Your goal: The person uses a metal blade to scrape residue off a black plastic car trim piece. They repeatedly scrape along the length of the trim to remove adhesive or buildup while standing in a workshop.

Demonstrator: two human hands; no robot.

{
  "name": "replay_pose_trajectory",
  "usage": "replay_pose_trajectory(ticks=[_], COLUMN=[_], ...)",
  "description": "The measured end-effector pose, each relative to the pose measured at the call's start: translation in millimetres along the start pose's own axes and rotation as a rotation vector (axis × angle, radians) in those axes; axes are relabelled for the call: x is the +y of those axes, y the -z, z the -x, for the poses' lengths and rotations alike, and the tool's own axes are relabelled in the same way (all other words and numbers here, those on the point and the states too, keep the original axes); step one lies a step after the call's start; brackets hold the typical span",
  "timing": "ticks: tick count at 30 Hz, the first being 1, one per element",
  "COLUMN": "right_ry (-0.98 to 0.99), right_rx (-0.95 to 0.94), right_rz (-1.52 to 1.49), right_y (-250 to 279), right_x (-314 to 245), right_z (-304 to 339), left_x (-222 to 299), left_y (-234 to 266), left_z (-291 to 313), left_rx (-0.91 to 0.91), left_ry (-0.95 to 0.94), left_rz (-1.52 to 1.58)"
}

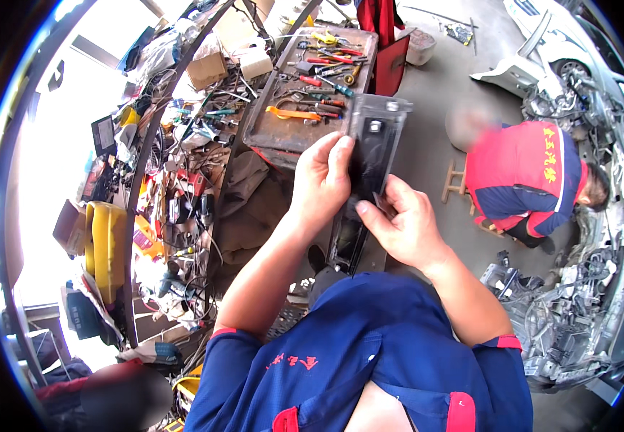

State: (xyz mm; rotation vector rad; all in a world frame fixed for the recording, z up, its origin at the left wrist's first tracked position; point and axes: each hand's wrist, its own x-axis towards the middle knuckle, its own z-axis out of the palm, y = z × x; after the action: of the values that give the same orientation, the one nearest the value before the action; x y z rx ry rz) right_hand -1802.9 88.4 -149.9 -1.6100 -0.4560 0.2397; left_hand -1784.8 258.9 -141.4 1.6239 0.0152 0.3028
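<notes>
A long, glossy black panel [371, 158] with a clear-looking rim is held tilted in front of my chest. It looks like plastic, but its exact kind cannot be made out. My left hand [323, 176] is closed on its left edge, thumb uppermost. On the opposite edge, lower down, my right hand [407, 222] pinches the panel between thumb and fingers. A small bright fastener or hole [374, 127] shows near the panel's far end. Beyond my hands stands a tool cart [272, 135], its top strewn with pliers, screwdrivers and an orange-handled tool [294, 114].
Cluttered shelves [182, 180] with parts, cables and a yellow container [107, 248] line the left. At right, a co-worker [521, 162] in red and blue bends beside a stripped car [600, 252], near a wooden stool [454, 180]. A white body panel [513, 72] lies farther back.
</notes>
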Motion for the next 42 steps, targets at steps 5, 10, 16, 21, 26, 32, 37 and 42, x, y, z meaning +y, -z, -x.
replay_pose_trajectory(ticks=[5,10,16,21,26,32,37,42], right_ry=[0.058,-0.007,-0.079,-0.191,-0.183,-0.203,-0.301,-0.376], right_rx=[-0.024,-0.007,-0.01,-0.215,-0.304,-0.24,-0.167,-0.25], right_rz=[0.095,0.069,-0.016,-0.121,-0.179,-0.479,-0.578,-0.814], right_y=[27,72,127,140,156,198,174,153], right_x=[26,32,29,23,35,54,55,43], right_z=[21,29,-1,-12,-2,54,76,82], left_x=[-12,-11,-11,-22,-32,-22,-20,-3], left_y=[-25,-53,-54,-77,-79,-69,-72,-64], left_z=[21,37,35,53,67,70,72,48], left_rx=[-0.094,-0.095,-0.403,-0.336,0.017,0.121,0.195,-0.168], left_ry=[0.086,-0.041,0.242,0.449,0.487,0.433,0.453,0.23], left_rz=[-0.142,-0.125,0.169,0.235,0.292,0.507,0.503,0.791])
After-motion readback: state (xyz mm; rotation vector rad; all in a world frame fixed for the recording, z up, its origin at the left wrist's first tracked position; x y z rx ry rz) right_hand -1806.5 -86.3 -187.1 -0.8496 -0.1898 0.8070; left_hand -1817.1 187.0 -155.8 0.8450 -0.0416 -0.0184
